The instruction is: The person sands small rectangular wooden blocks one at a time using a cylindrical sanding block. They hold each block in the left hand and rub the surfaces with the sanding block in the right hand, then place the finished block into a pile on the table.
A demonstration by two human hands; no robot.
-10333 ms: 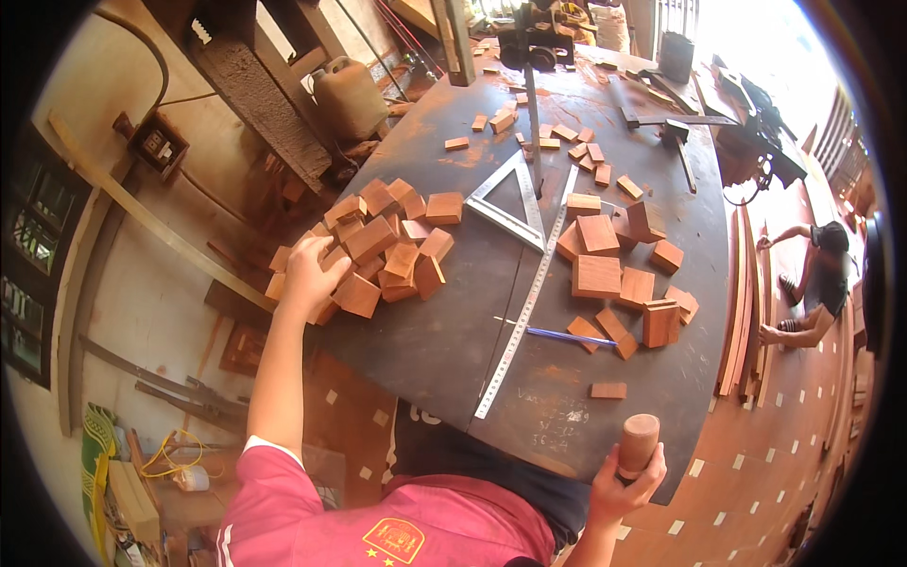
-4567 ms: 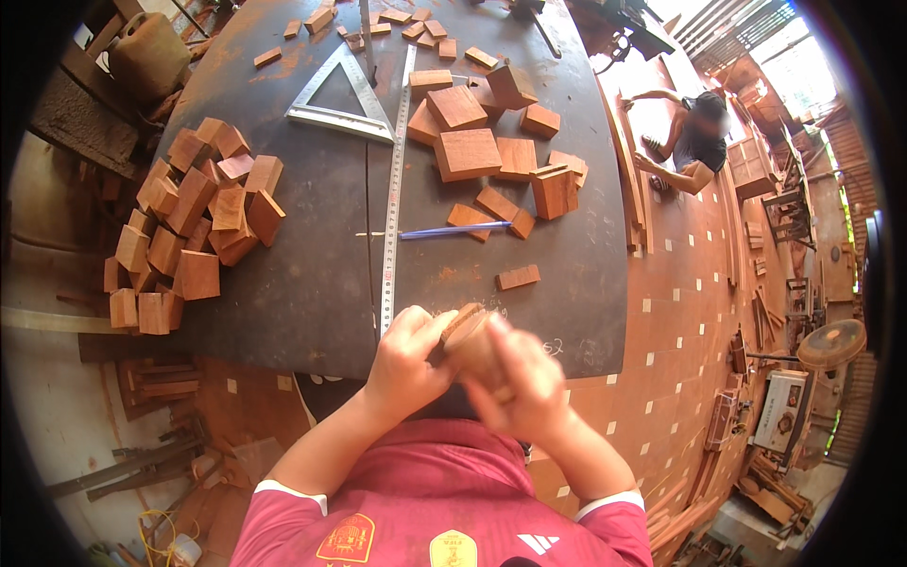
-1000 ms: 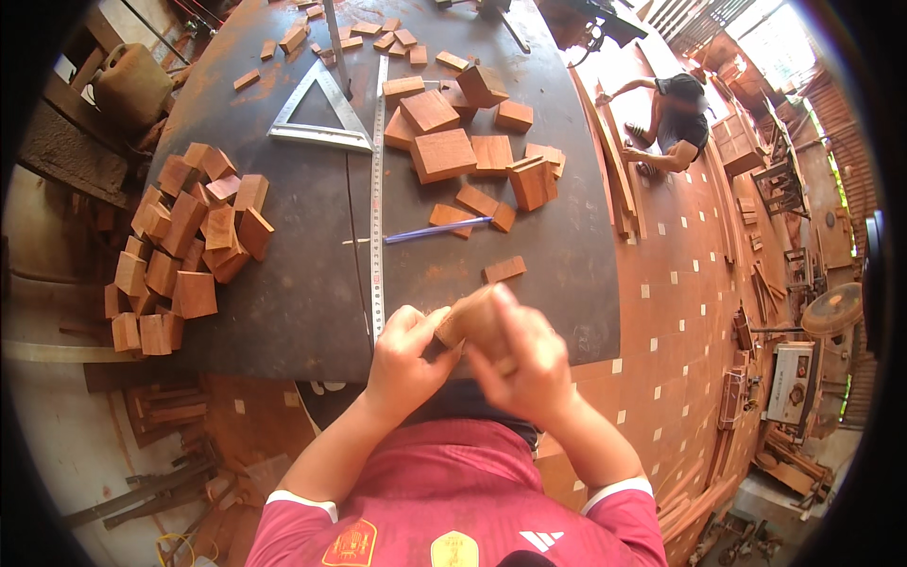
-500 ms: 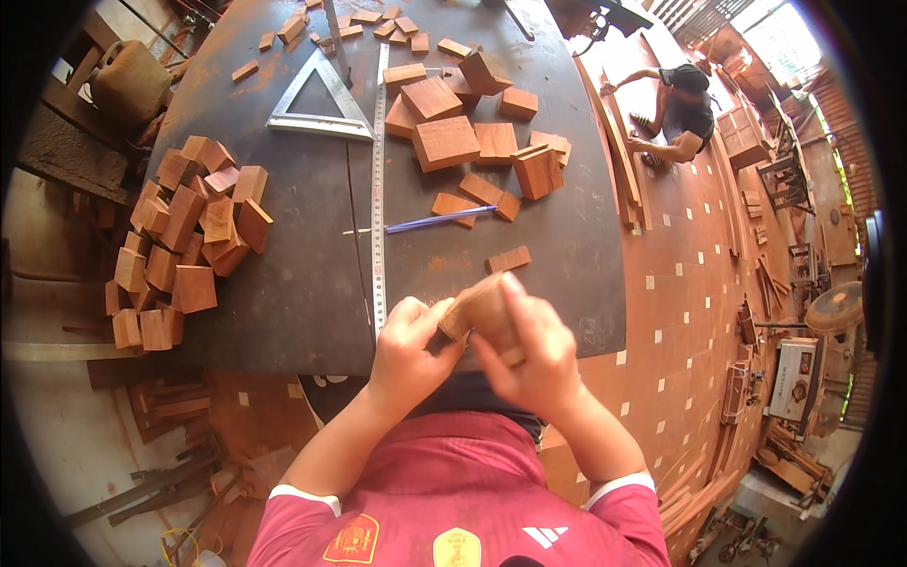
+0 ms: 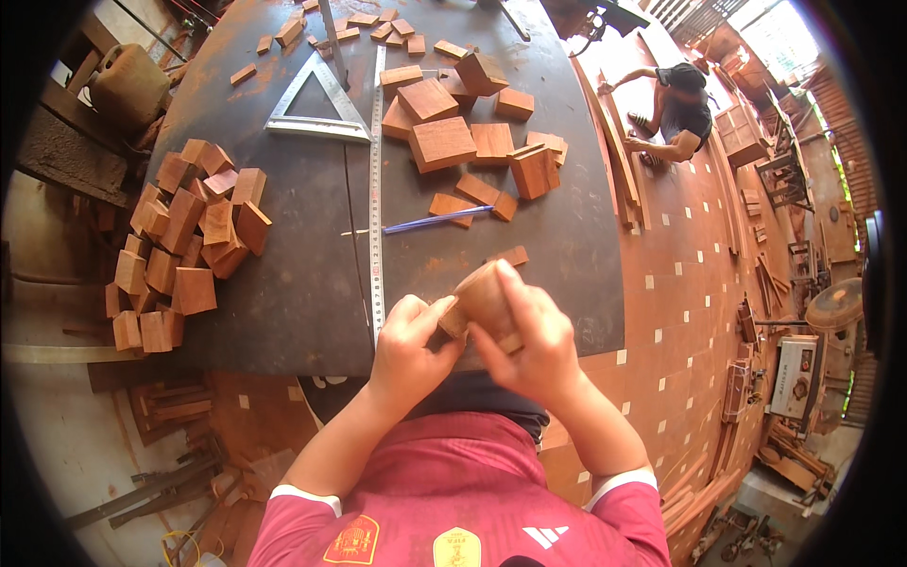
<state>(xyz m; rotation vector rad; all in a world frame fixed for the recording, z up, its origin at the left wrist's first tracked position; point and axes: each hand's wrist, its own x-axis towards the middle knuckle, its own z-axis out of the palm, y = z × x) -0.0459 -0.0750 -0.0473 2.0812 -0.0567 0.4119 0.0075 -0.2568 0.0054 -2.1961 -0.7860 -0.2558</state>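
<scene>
The right hand (image 5: 531, 342) curls round a smooth brown rounded wooden block (image 5: 483, 294) above the dark flat tabletop's (image 5: 283, 312) near edge; the left hand (image 5: 404, 352), fingers bent, pinches a small rough-faced brown wooden piece (image 5: 453, 320) against it.

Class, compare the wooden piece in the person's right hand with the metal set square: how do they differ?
Colour: the wooden piece is brown, while the set square is silvery.
Shape: the wooden piece is chunky and rounded; the set square is a triangular frame with an open middle.
Position: the wooden piece is in the right hand; the set square lies on the dark table.
</scene>
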